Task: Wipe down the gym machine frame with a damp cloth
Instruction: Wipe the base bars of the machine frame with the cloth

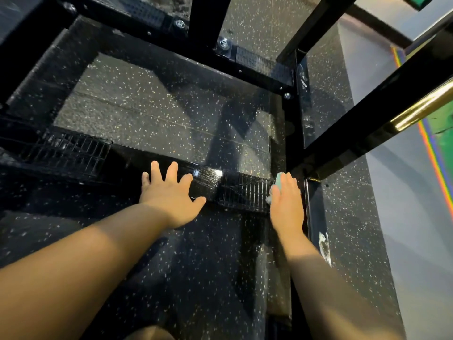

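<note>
Look — left hand (169,195) spread flat on the frame (208,179) bar, likely bracing the lean, while right hand (285,204), fingers together, presses the cloth (279,181) onto the bar's right corner beside the upright post (355,123) — firm wiping contact, I'd say.

The lower frame bar (208,178) is glossy black metal with a streaked sheen. The tread patch (245,192) on it is ribbed and matt. The floor (147,114) looks like grainy, speckled rubber. The cloth (279,180) is soft pale teal fabric. The slanting tube (421,106) is polished gold-coloured metal.
</note>
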`<state>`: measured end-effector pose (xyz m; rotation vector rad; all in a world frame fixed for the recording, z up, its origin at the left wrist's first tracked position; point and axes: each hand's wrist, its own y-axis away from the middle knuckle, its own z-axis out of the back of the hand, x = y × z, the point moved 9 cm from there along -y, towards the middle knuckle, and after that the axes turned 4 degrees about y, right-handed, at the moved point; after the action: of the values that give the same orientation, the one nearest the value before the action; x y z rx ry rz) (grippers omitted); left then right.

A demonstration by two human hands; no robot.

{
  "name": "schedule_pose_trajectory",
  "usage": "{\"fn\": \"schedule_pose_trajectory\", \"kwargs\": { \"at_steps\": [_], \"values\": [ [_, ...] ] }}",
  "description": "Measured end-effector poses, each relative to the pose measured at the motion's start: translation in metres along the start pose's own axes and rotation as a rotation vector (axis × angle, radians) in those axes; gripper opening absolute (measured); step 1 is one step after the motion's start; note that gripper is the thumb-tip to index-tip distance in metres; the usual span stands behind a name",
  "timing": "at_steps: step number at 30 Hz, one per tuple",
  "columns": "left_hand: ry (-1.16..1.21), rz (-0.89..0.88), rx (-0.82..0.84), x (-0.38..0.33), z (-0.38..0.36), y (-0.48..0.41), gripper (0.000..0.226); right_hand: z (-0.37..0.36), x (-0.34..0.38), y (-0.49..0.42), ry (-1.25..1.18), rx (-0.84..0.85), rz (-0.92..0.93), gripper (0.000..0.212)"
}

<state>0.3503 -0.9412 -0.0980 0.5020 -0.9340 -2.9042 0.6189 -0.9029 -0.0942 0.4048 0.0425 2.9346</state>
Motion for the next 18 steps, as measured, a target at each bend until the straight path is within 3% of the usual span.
{"fn": "schedule_pose_trajectory", "kwargs": {
  "at_steps": [5, 7, 9, 13, 14, 16, 18],
  "values": [
    [0.022, -0.037, -0.097, 0.003, 0.019, 0.001, 0.054, -0.019, 0.064, 0.037, -0.040, -0.015, 0.161, 0.048],
    [0.114, -0.049, -0.227, 0.014, 0.033, -0.003, 0.046, -0.029, 0.111, 0.029, -0.067, -0.021, 0.259, 0.042],
    [0.243, -0.057, -0.379, 0.033, 0.049, -0.006, 0.042, -0.047, 0.178, 0.031, -0.109, -0.004, 0.488, 0.039],
    [0.230, 0.054, -0.655, 0.090, 0.072, 0.007, 0.045, -0.087, 0.294, 0.057, -0.201, 0.209, 0.735, 0.036],
    [0.215, 0.089, -0.651, 0.105, 0.076, 0.008, 0.049, -0.087, 0.304, 0.059, -0.176, 0.220, 0.789, 0.042],
    [0.214, 0.196, -0.476, 0.136, 0.070, 0.008, 0.045, -0.081, 0.287, 0.058, -0.135, 0.192, 0.876, 0.045],
    [0.167, 0.180, -0.290, 0.150, 0.060, 0.008, 0.049, -0.063, 0.229, 0.039, -0.121, 0.101, 0.744, 0.041]
  ]
}}
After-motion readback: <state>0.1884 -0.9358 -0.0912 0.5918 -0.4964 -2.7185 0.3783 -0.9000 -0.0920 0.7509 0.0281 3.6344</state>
